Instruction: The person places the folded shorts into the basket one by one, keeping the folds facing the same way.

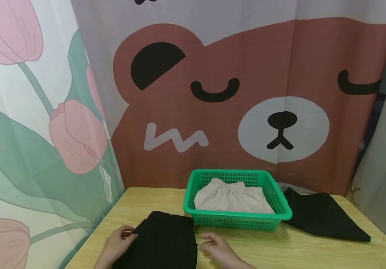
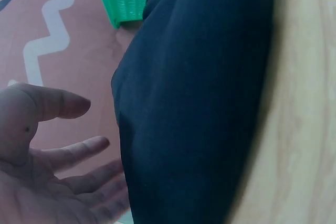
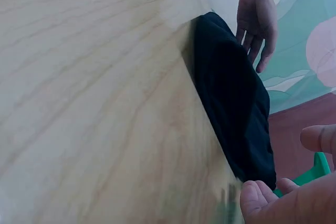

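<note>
A folded black garment [image 1: 161,239] lies on the table in front of me, between my two hands. At its left edge my left hand [image 1: 117,243] has its fingertips against the cloth; the left wrist view shows the thumb and fingers spread apart beside the black fabric [image 2: 189,98]. My right hand [image 1: 221,250] is just off the garment's right edge, fingers loosely bent and holding nothing. In the right wrist view, those fingertips [image 3: 254,195] are right by the near end of the black cloth [image 3: 231,93].
Behind the garment stands a green plastic basket [image 1: 240,214] holding a beige garment [image 1: 233,198] with a gathered waistband. Another black garment [image 1: 324,216] lies to the basket's right, on the light wooden table [image 1: 146,198]. A curtain with a bear print [image 1: 220,123] hangs directly behind.
</note>
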Demonstrator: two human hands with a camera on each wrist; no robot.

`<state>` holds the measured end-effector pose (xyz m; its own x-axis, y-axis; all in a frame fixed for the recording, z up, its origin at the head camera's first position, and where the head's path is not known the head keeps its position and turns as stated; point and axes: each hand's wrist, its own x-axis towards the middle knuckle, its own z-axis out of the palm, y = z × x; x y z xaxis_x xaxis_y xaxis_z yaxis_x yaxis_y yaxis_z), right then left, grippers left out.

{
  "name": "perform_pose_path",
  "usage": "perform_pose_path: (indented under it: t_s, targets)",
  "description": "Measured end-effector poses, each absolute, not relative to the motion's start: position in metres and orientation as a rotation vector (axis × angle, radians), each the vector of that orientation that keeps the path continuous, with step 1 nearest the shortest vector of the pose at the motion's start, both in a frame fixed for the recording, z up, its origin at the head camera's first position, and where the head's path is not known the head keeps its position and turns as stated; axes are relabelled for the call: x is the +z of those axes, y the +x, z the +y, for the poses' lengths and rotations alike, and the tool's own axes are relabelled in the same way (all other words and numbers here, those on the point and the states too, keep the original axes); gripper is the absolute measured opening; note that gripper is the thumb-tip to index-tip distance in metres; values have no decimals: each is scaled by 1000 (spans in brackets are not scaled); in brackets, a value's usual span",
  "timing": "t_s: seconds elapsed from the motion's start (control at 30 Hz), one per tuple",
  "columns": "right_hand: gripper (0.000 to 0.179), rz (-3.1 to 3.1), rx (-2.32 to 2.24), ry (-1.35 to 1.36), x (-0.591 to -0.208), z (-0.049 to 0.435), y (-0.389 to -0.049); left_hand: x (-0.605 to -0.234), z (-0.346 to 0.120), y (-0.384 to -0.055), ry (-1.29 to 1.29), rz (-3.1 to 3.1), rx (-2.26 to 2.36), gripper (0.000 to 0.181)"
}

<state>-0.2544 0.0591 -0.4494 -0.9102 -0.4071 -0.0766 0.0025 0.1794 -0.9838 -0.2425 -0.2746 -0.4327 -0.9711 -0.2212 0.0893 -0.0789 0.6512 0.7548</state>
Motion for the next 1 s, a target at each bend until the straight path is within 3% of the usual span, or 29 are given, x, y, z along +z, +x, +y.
perform_pose_path:
  t_s: [0.53,1.0]
  targets:
    - [40,2055,-1816,-254,-456,42,-243,-444,-277,-243,272,-2795,-1214,37]
    - [47,1925,-1899,-186,-456,32,-241,-447,-281,-243,283,-2727,-1371,40]
